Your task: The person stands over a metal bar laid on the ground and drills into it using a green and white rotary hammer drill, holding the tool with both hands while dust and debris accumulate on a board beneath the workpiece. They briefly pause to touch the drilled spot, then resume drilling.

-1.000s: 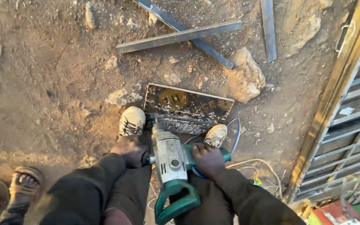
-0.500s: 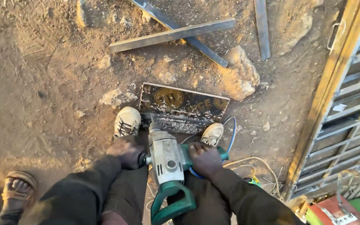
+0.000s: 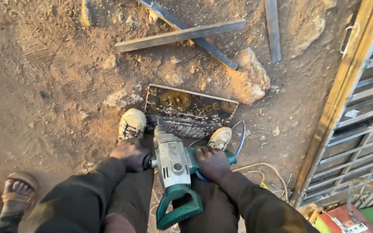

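One grey-bodied electric drill with green D-handle (image 3: 172, 166), long axis near vertical, bit end pointing down onto near edge of one dark rectangular metal plate (image 3: 189, 107) lying on dirt ground (image 3: 52, 82). Left hand (image 3: 130, 154) closed round black side grip; right hand (image 3: 212, 162) closed round green side handle. Two dusty pale shoes (image 3: 132, 123) at plate's near edge. Three long flat steel bars (image 3: 180, 35) beyond plate, two crossed. One rough tan rock (image 3: 251, 77) by plate's far right corner. One sandalled foot (image 3: 17, 193) of another person, left. Blue cable (image 3: 240, 140) looping by right shoe.

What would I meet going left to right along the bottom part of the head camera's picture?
Sandalled foot → left hand → drill → right hand → pale cable → metal gate frame.
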